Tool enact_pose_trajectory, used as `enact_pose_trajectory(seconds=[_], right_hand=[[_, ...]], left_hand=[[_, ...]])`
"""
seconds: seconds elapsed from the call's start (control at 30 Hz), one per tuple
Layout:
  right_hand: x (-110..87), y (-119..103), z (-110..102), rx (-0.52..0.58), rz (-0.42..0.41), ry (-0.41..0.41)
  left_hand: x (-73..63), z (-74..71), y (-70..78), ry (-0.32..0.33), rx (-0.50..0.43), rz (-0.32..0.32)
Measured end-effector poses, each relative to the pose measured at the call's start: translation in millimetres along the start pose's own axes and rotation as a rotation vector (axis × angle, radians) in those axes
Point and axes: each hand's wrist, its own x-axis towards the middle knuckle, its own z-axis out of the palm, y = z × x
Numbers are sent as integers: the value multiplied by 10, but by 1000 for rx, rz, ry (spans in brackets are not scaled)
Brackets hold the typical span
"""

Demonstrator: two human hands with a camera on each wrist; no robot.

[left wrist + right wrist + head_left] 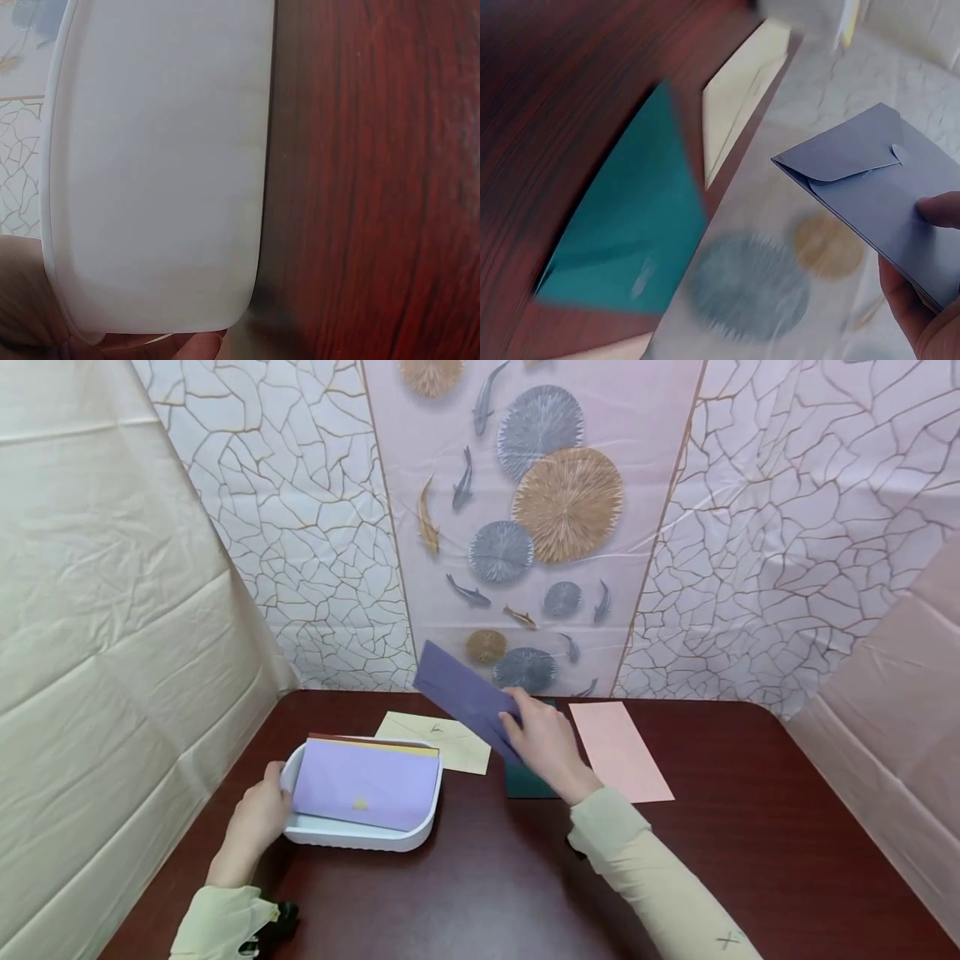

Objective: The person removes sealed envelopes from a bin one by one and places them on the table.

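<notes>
My right hand pinches a dusky purple envelope by one end, thumb on one face, and holds it tilted above the table. In the right wrist view the envelope shows its tucked flap. At the left, my left hand grips the end of a white plastic bin; the left wrist view is filled by the bin's long side wall. A lilac envelope with a small gold mark leans inside the bin, with yellow and brown-red edges showing behind it.
Behind the bin lies a cream envelope, partly covered by it. A teal envelope is on the table under my right hand. To its right lies a pink envelope. Patterned cloth hangs behind the dark wooden table.
</notes>
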Motion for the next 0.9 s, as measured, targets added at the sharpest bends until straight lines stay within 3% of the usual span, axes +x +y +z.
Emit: enact_pose_trajectory(seconds=[0.47, 0.9], right_hand=[[-344, 958, -611, -143, 195, 55], [-770, 1632, -1295, -227, 338, 92]], left_hand=[[-26, -15, 1, -6, 3, -1], [-8, 3, -16, -13, 5, -2]])
